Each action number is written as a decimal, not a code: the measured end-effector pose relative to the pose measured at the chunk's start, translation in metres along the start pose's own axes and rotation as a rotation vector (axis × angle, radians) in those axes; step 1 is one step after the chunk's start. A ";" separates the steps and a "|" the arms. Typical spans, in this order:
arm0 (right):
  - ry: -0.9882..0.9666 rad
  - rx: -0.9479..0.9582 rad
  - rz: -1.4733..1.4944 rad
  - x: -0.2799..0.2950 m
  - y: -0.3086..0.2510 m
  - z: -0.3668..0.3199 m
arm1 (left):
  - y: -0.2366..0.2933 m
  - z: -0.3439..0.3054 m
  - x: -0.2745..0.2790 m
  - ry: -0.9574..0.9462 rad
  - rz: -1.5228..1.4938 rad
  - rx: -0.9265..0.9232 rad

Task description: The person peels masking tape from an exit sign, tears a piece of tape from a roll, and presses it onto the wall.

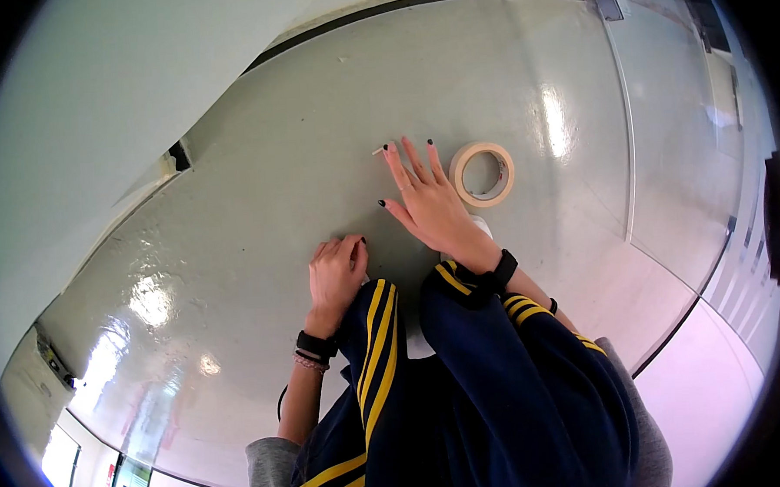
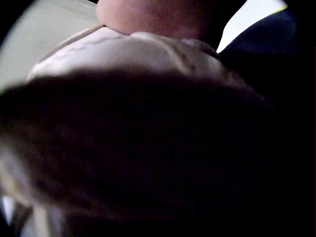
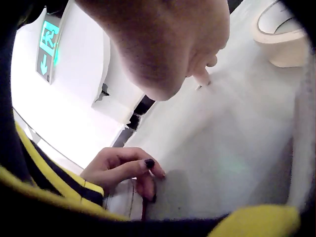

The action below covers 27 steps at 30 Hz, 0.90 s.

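In the head view, my right hand reaches out over the floor with fingers straight and spread. Its index fingertip is right at a small, pale, narrow piece on the floor. Just right of this hand lies a roll of beige masking tape, flat on its side. My left hand hangs beside the left knee, fingers loosely curled and holding nothing. The right wrist view shows the left hand next to a white shoe. Much of the left wrist view is dark and blurred.
A smooth grey floor with bright reflections surrounds me. Knees in navy trousers with yellow stripes fill the near middle. A white wall stands to the left, and glass panels are on the right.
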State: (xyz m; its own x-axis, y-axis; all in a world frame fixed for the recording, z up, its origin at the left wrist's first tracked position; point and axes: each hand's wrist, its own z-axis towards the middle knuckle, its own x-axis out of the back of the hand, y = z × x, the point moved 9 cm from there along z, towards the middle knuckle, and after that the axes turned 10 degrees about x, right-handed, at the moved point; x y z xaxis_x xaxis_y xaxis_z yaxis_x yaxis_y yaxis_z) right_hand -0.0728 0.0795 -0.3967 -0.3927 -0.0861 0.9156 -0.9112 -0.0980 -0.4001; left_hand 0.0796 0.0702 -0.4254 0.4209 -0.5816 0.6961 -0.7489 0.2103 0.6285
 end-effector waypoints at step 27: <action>0.013 -0.017 -0.081 -0.003 -0.002 0.009 | -0.002 -0.001 0.000 0.018 -0.001 -0.002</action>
State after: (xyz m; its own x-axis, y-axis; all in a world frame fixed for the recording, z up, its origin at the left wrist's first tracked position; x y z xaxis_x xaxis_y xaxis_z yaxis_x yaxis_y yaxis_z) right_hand -0.0689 0.0709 -0.3993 -0.3190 -0.0653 0.9455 -0.9420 -0.0875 -0.3239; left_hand 0.0811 0.0703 -0.4260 0.4307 -0.5678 0.7016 -0.7475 0.2112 0.6298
